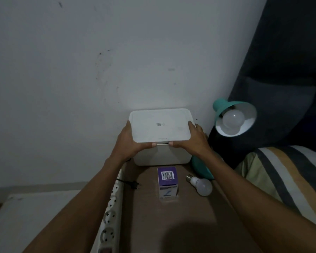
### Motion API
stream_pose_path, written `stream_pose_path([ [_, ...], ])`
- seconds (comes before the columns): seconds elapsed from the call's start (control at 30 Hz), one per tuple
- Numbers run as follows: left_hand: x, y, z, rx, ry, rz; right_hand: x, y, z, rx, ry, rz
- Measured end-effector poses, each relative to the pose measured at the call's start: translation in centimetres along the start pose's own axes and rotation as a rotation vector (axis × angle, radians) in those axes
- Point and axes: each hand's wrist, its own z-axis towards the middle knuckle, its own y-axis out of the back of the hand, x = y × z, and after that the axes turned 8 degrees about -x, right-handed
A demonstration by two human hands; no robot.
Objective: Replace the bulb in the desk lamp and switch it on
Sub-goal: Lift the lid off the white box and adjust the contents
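I saw a purple bulb box (167, 179), a loose bulb (202, 185) and a plug (134, 184) on the brown tabletop (190, 225). The teal desk lamp (234, 117), bulb fitted, stood right. My left hand (129, 141) and right hand (194, 140) gripped the white bin's lid (160, 125) from both sides.

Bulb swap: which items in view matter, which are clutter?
For the job:
lamp
fitted bulb
loose bulb
bulb box
plug
power strip

Lying about:
white bin, its lid gripped by left hand and right hand
striped bedding
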Motion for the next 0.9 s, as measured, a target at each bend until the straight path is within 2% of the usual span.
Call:
stream_pose_path([
  [0.23, -1.4, 0.7, -0.2, -0.048, -0.049, -0.057, 0.8, 0.7, -0.6, -0.060, 0.039, 0.044],
  [0.47, -3.7, 4.2, -1.8, -0.099, -0.159, 0.012, 3.5, 2.1, -3.4, -0.076, 0.090, 0.064],
  [0.7, -6.2, 6.3, -9.9, -0.144, -0.183, 0.026, 4.3, 4.3, -11.0, -0.153, 0.145, 0.110],
  [0.9, -7.3, 6.0, -19.7, -0.137, -0.151, 0.005, 1.5, 5.5, -20.4, -0.152, 0.160, 0.126],
])
